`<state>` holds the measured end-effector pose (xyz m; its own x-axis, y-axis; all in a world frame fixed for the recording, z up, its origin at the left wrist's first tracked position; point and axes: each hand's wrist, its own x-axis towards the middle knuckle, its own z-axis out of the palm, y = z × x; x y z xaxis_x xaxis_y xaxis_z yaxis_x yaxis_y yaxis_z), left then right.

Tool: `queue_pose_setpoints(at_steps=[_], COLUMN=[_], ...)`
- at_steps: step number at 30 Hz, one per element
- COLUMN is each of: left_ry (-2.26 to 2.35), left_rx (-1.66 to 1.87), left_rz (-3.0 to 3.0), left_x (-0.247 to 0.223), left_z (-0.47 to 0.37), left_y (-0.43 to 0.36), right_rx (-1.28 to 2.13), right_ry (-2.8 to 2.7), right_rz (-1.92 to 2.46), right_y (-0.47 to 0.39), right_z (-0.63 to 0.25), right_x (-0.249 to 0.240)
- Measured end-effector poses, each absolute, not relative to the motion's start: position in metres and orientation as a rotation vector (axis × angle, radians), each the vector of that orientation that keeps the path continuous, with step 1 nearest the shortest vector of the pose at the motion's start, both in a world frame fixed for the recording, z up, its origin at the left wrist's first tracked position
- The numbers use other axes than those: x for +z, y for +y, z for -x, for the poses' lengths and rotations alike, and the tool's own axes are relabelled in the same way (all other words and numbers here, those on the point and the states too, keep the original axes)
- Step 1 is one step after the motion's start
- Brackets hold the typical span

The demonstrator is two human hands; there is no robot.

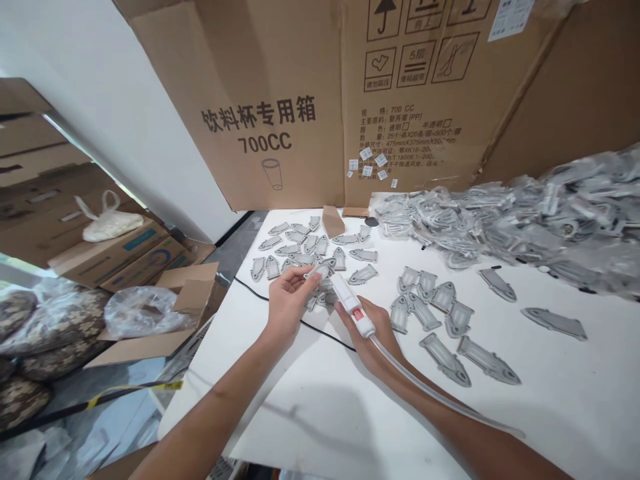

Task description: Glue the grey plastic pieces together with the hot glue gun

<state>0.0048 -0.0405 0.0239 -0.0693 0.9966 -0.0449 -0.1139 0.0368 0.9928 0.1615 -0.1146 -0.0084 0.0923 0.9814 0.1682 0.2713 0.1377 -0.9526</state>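
Observation:
My left hand [291,297] is closed, its thumb and fingers pinching a small grey pointed casting [321,269] above the white table. In my right hand [373,333] lies a white handheld tool [350,303] with a red patch and a clear hose [415,381] trailing back along my forearm. The tool's tip points at the casting and is close to it; whether they touch I cannot tell. Beyond and beneath my hands are several similar grey castings [363,255] spread on the table. Another group of grey castings [423,311] lies right of my right hand.
A heap of bagged grey parts [500,213] covers the back right. Tall cardboard boxes [280,73] stand behind the white table [310,420]. A black cable [327,331] crosses the tabletop. To the left are an open carton [197,303] and camouflage-patterned bundles [60,327].

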Motion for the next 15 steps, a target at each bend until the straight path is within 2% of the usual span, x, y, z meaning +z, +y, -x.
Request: queue_pose_setpoints(at_steps=[15], left_ry=[1.186], left_rx=[1.341], left_rz=[-1.15], left_x=[0.02], left_z=[-0.007], left_y=[-0.041], right_rx=[0.811], right_ry=[-1.394], right_rz=[1.311], right_y=[-0.113], right_z=[-0.162], right_x=[-0.022])
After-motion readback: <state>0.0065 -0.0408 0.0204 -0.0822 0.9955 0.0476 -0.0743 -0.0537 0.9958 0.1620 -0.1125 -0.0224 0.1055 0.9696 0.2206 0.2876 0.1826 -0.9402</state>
